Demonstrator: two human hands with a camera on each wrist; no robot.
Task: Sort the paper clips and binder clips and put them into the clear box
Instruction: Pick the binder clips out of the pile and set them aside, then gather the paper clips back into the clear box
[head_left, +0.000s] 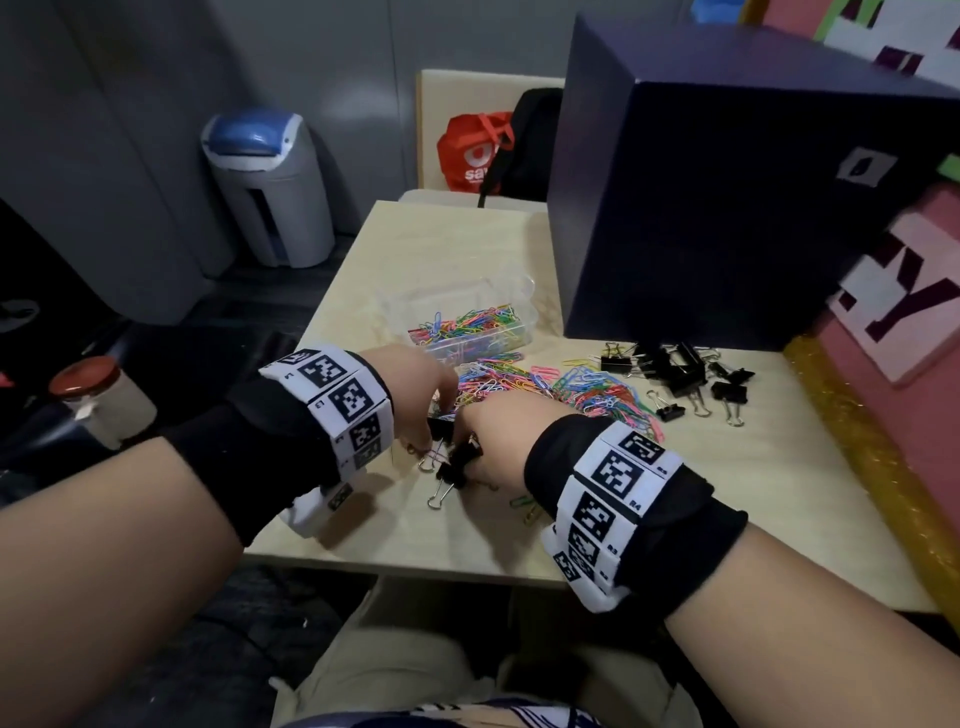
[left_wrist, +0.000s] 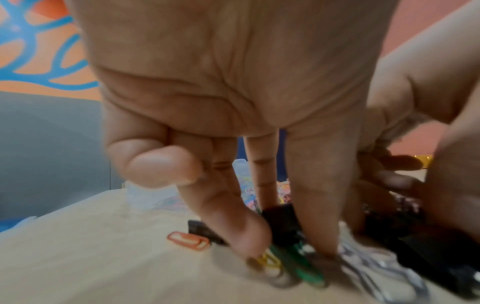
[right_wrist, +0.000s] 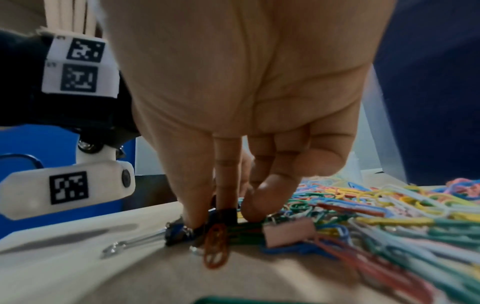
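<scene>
The clear box (head_left: 470, 317) at mid-table holds several coloured paper clips. A loose pile of coloured paper clips (head_left: 566, 387) lies in front of it, with a group of black binder clips (head_left: 675, 371) to its right. Both hands meet at the pile's near left end. My left hand (head_left: 431, 431) points its fingers (left_wrist: 311, 205) straight down onto yellow and green paper clips (left_wrist: 285, 265), beside a black binder clip (left_wrist: 280, 222). My right hand (head_left: 467, 447) pinches a black binder clip (right_wrist: 224, 215) against the table, its wire handle (head_left: 439, 496) sticking out toward me.
A large dark blue box (head_left: 727, 182) stands at the table's back right, close behind the binder clips. A pink board (head_left: 883, 415) borders the right side. The table's front edge (head_left: 415, 569) is near my wrists. A waste bin (head_left: 270, 187) stands beyond the table on the left.
</scene>
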